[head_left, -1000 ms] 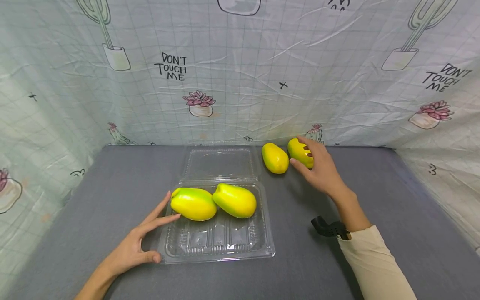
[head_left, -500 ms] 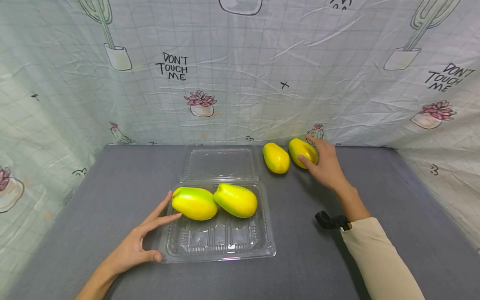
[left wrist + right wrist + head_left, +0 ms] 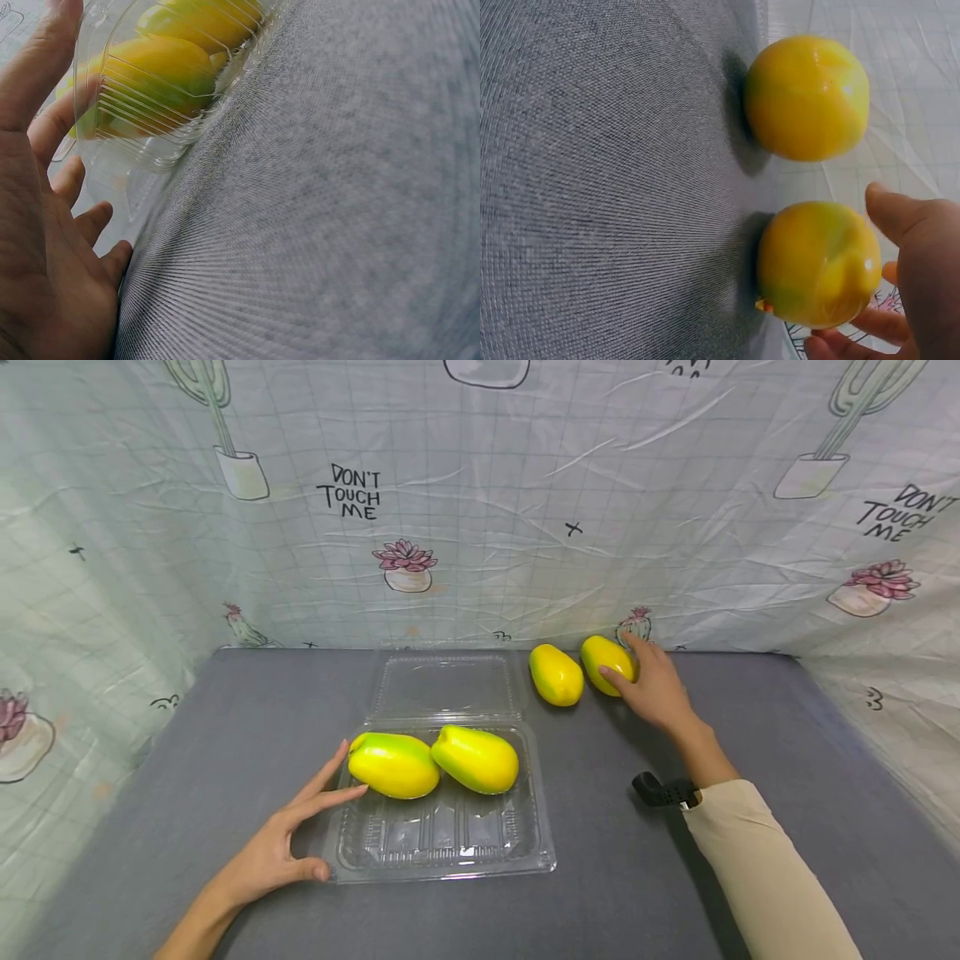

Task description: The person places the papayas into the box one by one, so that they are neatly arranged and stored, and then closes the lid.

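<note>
A clear plastic clamshell box (image 3: 442,860) lies with its lid (image 3: 442,689) folded back. Two yellow-green mangoes, a left one (image 3: 393,767) and a right one (image 3: 478,760), lie side by side in its far half. My left hand (image 3: 273,843) spreads straight fingers along the box's left edge, its thumb at the near left corner. Behind and to the right, two more mangoes rest on the table. My right hand (image 3: 656,685) spreads around the far-right mango (image 3: 817,262), its thumb standing off the fruit in the right wrist view. The other mango (image 3: 806,97) lies just left of it.
The table has a grey cloth top (image 3: 600,893). A pale curtain (image 3: 480,510) printed with cacti and words hangs close behind the box lid and the back mangoes, and along both sides. A black strap (image 3: 663,791) sits at my right wrist.
My right hand has shifted slightly right around the far-right mango, uncovering more of it. The whole head view has drifted a little to the right. My left hand stays at the box.
</note>
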`<state>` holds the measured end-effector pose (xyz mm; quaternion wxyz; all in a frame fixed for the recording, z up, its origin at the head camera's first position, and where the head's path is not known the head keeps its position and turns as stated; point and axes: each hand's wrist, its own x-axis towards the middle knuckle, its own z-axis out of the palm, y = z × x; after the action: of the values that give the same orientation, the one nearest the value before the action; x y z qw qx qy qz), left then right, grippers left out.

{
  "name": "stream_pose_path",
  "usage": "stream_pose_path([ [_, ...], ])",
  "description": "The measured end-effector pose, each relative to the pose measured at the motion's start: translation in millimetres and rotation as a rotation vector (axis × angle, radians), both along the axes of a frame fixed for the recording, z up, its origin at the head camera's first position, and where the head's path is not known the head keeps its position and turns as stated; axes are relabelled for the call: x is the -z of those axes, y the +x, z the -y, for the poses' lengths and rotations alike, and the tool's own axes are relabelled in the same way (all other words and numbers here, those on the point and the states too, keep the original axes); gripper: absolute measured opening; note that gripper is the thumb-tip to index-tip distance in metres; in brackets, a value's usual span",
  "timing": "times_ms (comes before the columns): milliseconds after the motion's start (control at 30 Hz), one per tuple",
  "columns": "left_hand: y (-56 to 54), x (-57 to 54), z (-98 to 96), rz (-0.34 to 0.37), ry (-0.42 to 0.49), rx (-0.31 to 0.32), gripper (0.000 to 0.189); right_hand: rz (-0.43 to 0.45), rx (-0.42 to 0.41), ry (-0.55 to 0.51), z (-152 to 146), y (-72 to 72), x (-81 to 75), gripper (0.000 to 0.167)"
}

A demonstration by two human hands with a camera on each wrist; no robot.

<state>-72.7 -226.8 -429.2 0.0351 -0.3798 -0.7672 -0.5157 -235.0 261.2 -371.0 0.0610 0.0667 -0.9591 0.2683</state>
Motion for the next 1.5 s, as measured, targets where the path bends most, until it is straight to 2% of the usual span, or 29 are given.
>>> stream_pose_path([
  [200,-0.9,0.1,-0.5,-0.001,0.005,0.006,0.080,0.059,0.003,0.063,0,0.0,0.1,0.073],
  [433,-0.9,0.1,-0.4,-0.012,0.008,0.008,0.080,0.098,-0.007,0.062,4,2.5,-1.7,0.069],
  [733,-1.5,-0.4,0.1,-0.011,0.000,0.002,0.081,0.053,-0.046,0.001,4,6.4,-2.6,0.066],
  [1000,-1.0,-0.5,0.4,-0.005,0.003,0.002,0.082,0.013,-0.022,-0.062,6,9.7,-6.4,0.066],
  [1333,-0.9,-0.6,1.0,-0.004,-0.006,-0.001,0.082,-0.020,-0.028,-0.089,8,20.2,-13.6,0.067],
  [1500,-1.3,-0.3,0.7,-0.015,-0.002,0.004,0.082,-0.083,-0.045,-0.102,14,28.0,-19.1,0.067],
])
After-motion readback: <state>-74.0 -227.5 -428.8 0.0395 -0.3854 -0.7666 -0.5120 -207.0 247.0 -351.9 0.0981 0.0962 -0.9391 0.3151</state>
